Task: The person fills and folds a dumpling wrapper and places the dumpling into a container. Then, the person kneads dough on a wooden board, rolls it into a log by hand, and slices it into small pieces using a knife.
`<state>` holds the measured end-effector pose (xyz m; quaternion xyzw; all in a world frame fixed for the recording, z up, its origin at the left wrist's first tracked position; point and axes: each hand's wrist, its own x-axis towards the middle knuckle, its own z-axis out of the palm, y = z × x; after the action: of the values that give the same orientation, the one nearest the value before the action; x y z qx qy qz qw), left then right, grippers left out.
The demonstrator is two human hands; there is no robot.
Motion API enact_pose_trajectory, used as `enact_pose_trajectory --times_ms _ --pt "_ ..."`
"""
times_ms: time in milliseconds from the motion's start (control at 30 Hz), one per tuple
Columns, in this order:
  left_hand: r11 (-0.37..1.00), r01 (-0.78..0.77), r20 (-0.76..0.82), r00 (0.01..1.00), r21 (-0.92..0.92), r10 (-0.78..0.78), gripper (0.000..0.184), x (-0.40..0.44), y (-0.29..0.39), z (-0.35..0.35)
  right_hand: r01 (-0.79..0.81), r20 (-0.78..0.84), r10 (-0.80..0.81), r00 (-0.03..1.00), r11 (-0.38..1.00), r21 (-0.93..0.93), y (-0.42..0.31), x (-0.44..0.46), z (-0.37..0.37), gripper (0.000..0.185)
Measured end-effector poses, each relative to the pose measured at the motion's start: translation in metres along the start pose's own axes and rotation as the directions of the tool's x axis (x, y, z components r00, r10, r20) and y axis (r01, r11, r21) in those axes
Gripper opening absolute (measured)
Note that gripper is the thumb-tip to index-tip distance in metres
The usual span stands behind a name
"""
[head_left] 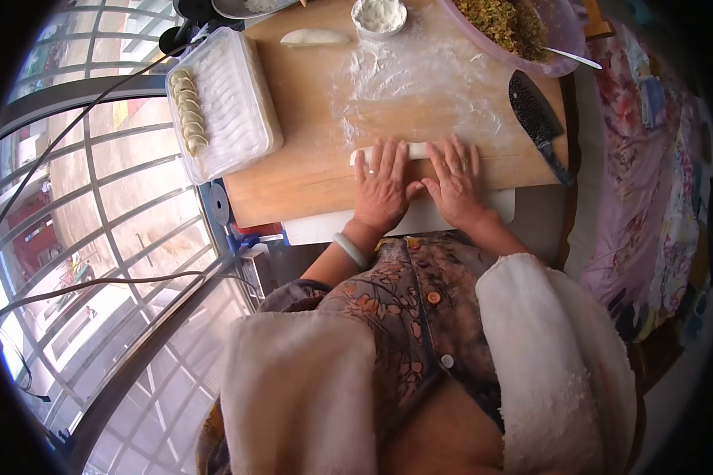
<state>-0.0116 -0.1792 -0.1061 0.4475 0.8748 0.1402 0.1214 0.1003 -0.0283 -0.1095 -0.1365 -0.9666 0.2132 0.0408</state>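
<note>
A white roll of dough [417, 150] lies near the front edge of the wooden board [309, 103]. My left hand [384, 184] rests on its left part, fingers stretched forward and slightly apart. On its right part lies my right hand [454, 178], also flat with fingers extended. The two thumbs point at each other and nearly touch. White flour [404, 75] is spread over the board beyond the hands. Another piece of dough [315, 37] lies at the back, left of a small bowl of flour [379, 16].
A plastic tray [249, 99] holds a row of dumplings [188, 111] at the left. A black cleaver [537, 119] lies at the board's right edge. Behind it stands a pink bowl of filling [503, 28] with a spoon [574, 57]. A barred window [95, 174] is at the left.
</note>
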Motion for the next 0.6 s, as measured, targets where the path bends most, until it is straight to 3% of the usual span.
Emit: enact_pose_trajectory --times_ms 100,267,300,367,400,500,533,600 --pt "0.989 0.123 -0.053 0.991 0.083 -0.119 0.076 0.064 -0.019 -0.002 -0.097 -0.033 0.094 0.995 0.991 -0.089 0.022 0.068 0.005 0.062" --pt "0.986 0.13 -0.165 0.98 0.1 -0.112 0.073 0.139 -0.057 -0.01 -0.101 -0.201 0.062 0.978 0.976 -0.192 0.047 0.163 0.012 0.055" --pt "0.985 0.093 -0.164 0.984 0.147 -0.068 0.072 0.141 -0.06 -0.005 -0.031 -0.17 0.02 0.985 0.998 -0.059 0.033 0.167 0.003 0.055" --pt "0.971 0.033 -0.154 0.988 0.239 0.005 0.071 0.135 -0.064 0.006 0.109 -0.12 -0.084 0.989 0.969 0.22 -0.002 0.167 -0.011 0.057" --pt "0.992 -0.01 -0.101 0.995 0.128 0.023 0.071 0.117 -0.054 -0.002 0.136 -0.139 -0.106 0.985 0.965 0.226 -0.011 0.155 0.007 0.057" --pt "0.996 -0.077 -0.09 0.993 0.048 0.081 0.07 0.044 -0.032 0.008 0.156 -0.195 -0.123 0.973 0.974 0.167 -0.033 0.088 0.027 0.058" --pt "0.998 -0.061 0.034 0.998 0.028 0.06 0.07 0.021 -0.014 -0.007 0.147 -0.127 -0.122 0.984 0.967 0.211 -0.037 0.06 0.021 0.062" --pt "0.988 -0.071 0.056 0.996 0.139 0.064 0.075 -0.016 -0.011 0.012 0.131 -0.036 -0.127 0.991 0.978 0.165 -0.041 0.019 0.015 0.065"
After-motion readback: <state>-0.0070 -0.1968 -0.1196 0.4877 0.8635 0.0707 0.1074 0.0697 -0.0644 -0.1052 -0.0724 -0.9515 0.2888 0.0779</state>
